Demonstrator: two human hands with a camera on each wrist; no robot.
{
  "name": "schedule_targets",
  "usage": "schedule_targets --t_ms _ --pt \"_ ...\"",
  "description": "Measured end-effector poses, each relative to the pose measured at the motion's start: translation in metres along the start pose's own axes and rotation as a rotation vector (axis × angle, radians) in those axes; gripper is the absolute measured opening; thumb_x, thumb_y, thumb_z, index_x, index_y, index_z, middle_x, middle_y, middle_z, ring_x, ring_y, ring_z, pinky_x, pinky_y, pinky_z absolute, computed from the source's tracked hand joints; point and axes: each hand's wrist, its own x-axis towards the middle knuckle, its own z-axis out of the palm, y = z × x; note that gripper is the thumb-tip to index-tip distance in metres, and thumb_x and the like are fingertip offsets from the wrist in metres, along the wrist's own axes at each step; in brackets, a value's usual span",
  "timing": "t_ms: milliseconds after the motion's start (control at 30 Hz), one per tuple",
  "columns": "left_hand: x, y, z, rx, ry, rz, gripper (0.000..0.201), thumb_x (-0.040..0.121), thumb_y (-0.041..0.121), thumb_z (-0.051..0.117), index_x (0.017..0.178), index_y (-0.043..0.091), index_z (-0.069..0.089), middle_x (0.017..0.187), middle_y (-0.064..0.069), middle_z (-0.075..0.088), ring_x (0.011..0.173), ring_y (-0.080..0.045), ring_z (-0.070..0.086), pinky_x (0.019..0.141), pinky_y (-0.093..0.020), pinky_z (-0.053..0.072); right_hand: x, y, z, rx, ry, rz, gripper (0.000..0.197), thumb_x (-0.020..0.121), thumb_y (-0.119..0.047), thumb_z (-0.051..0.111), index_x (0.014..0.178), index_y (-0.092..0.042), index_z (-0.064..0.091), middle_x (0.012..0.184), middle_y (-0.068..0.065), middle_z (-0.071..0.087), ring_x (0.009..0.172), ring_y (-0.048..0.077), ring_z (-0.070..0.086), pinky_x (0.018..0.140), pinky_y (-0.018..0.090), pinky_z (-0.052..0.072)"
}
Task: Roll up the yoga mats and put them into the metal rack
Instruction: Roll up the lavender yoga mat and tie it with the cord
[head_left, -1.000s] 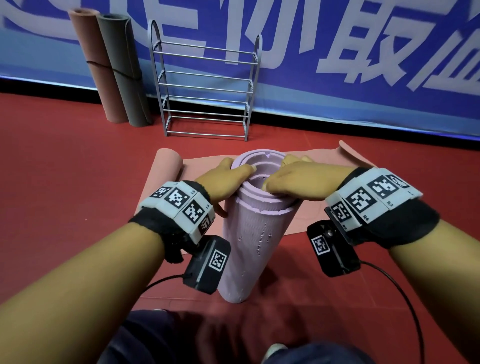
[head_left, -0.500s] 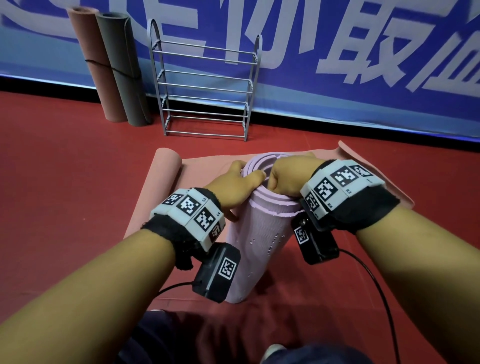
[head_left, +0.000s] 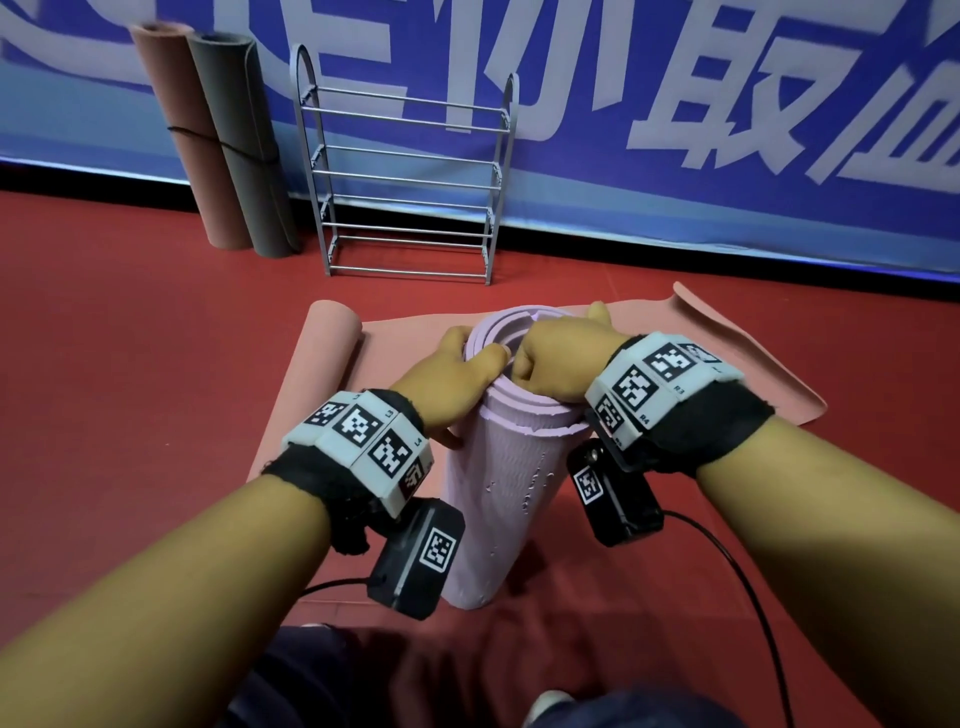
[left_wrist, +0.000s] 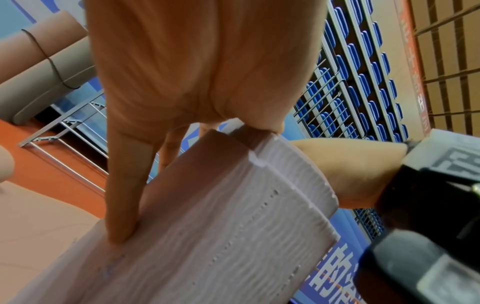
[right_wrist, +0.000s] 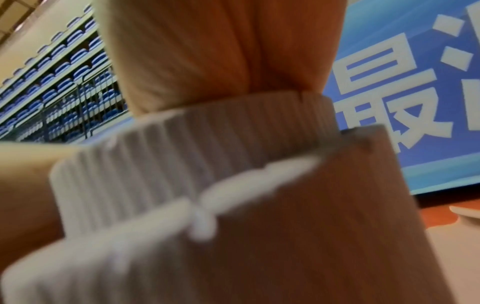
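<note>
At the far left, a pink rolled mat (head_left: 182, 135) and a grey rolled mat (head_left: 241, 150) are leaning together against the blue banner (head_left: 675, 78), a thin cord looping round both. Just to their right the metal rack (head_left: 410, 176) is standing upright on the red floor (head_left: 104, 389), backing onto the banner's lower edge, its rails bare; a strip of bare floor is lying between the rack's foot and the near mats.

Closer in, a salmon mat (head_left: 727, 364) is lying flat, its left end curling into a low roll (head_left: 327, 353) and its right edge lifting slightly. On it the lilac rolled mat (head_left: 498, 493) is standing on end, long axis nearly vertical, top leaning a little away from the person, its spiral end facing up.

The left hand (head_left: 447, 384) is gripping the roll's top from the left, thumb pressing down the outer ribbed face in the left wrist view (left_wrist: 122, 205), the other fingers going over the rim. The right hand (head_left: 561, 358) is curling over the top edge from the right, fingers tucking into the spiral. Red floor is stretching open to the right of the mats
</note>
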Motion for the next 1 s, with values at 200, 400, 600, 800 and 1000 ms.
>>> schedule_targets --t_ms 200,400,600,800,1000 --pt "0.0 0.0 0.003 0.054 0.004 0.019 0.042 0.096 0.042 0.045 0.136 0.031 0.036 0.12 -0.002 0.06 0.104 -0.027 0.059 0.074 -0.056 0.058 0.0 0.001 0.007 0.127 -0.025 0.009 0.037 0.097 -0.028 0.04 0.076 -0.017 0.068 0.075 -0.006 0.067 0.087 0.017 0.053 0.11 0.042 0.025" --pt "-0.001 0.001 0.001 0.107 0.035 0.057 0.039 0.097 0.043 0.044 0.132 0.027 0.039 0.11 -0.006 0.065 0.1 -0.029 0.064 0.077 -0.053 0.058 -0.005 0.002 0.013 0.127 0.118 0.0 0.039 0.092 -0.016 0.046 0.054 -0.019 0.054 0.058 -0.005 0.051 0.079 0.02 0.045 0.108 0.043 0.027" --pt "-0.003 0.002 -0.001 0.118 0.061 0.081 0.037 0.096 0.037 0.043 0.13 0.024 0.043 0.106 -0.007 0.066 0.097 -0.03 0.065 0.074 -0.052 0.059 -0.007 0.005 0.019 0.269 0.327 0.023 0.035 0.089 -0.025 0.054 0.055 -0.017 0.051 0.054 -0.001 0.044 0.077 0.021 0.047 0.084 0.033 0.018" --pt "-0.002 0.006 -0.009 0.175 0.015 0.07 0.031 0.096 0.032 0.043 0.126 0.023 0.045 0.108 -0.008 0.063 0.096 -0.028 0.063 0.074 -0.048 0.06 -0.008 0.023 0.015 0.433 0.542 0.009 0.018 0.087 -0.021 0.059 0.084 -0.037 0.065 0.08 -0.018 0.063 0.099 0.015 0.046 0.09 0.032 0.027" --pt "0.001 -0.003 -0.014 0.037 0.018 0.07 0.047 0.09 0.041 0.056 0.134 0.03 0.046 0.121 0.0 0.063 0.1 -0.021 0.062 0.075 -0.05 0.059 -0.009 0.03 0.029 0.846 0.476 0.196 0.052 0.069 -0.011 0.071 0.115 -0.027 0.05 0.111 0.002 0.044 0.105 0.022 0.044 0.085 0.026 0.035"
